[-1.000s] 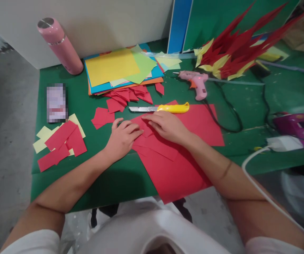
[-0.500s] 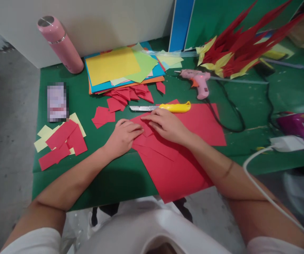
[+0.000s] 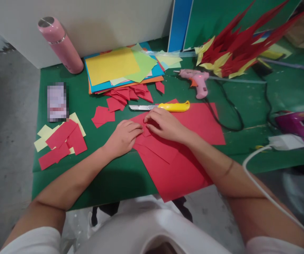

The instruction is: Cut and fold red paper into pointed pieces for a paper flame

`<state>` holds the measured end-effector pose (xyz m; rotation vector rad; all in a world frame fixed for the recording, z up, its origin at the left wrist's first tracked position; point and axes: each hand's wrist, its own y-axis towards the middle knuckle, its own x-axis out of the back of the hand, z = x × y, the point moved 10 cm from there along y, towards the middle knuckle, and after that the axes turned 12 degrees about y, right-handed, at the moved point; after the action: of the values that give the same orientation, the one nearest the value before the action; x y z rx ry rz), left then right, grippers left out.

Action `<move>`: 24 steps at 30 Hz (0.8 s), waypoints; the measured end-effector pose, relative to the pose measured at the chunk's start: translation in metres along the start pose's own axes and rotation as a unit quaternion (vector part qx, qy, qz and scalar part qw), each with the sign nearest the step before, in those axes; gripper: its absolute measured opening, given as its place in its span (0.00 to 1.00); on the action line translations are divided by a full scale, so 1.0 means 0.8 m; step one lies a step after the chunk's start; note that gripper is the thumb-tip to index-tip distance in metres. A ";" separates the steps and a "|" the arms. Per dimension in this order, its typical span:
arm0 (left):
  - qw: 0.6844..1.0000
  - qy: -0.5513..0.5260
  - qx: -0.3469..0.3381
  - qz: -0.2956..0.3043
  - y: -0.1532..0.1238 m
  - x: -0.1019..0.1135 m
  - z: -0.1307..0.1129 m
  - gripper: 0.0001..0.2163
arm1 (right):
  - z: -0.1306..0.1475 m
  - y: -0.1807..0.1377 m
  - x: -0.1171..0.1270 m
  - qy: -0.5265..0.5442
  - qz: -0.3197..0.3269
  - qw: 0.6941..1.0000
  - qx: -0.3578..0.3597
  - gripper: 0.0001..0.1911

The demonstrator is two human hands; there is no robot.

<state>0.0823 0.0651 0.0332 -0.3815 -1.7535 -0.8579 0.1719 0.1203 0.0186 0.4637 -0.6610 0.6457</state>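
Observation:
A small piece of red paper (image 3: 147, 131) lies on larger red sheets, between my two hands and partly covered by them. My left hand (image 3: 127, 135) is closed at its left edge, thumb and fingers drawn together on the paper. From the right, my right hand (image 3: 165, 125) holds its upper part, with curled fingers and thumb close together at the tips. Beneath both hands spreads a large red sheet (image 3: 178, 176), overhanging the table's front edge. Just beyond my right hand lies a yellow-handled utility knife (image 3: 174, 106), blade pointing left.
Cut red pieces (image 3: 119, 97) lie before a stack of coloured paper (image 3: 112, 65). At left are red and yellow strips (image 3: 62, 135), a blurred-out object (image 3: 56, 102) and a pink flask (image 3: 62, 46). A corded pink glue gun (image 3: 198, 81) and red paper flames (image 3: 236, 49) are at right.
My right hand's stretched forefinger has curled in, and its fingertips have drawn slightly back to the right. My left hand stays nearly in place on the paper.

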 end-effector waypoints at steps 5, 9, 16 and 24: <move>1.000 0.000 -0.022 0.011 -0.001 -0.007 -0.002 0.15 | 0.001 0.001 0.000 0.002 -0.011 1.000 -0.009 0.04; 0.999 -0.016 -0.029 0.006 -0.002 -0.009 -0.001 0.15 | -0.001 0.002 0.001 0.007 -0.012 1.000 -0.015 0.04; 0.998 -0.046 -0.030 -0.029 -0.003 0.000 -0.001 0.14 | -0.012 -0.006 0.023 0.019 -0.025 0.999 -0.033 0.13; 0.998 -0.058 -0.012 -0.018 -0.004 -0.010 0.001 0.16 | -0.005 -0.010 0.013 0.037 0.008 0.999 -0.022 0.08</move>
<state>0.0827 0.0647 0.0244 -0.4248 -1.8635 -0.8980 0.1851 0.1214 0.0210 0.3920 -0.6087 0.6594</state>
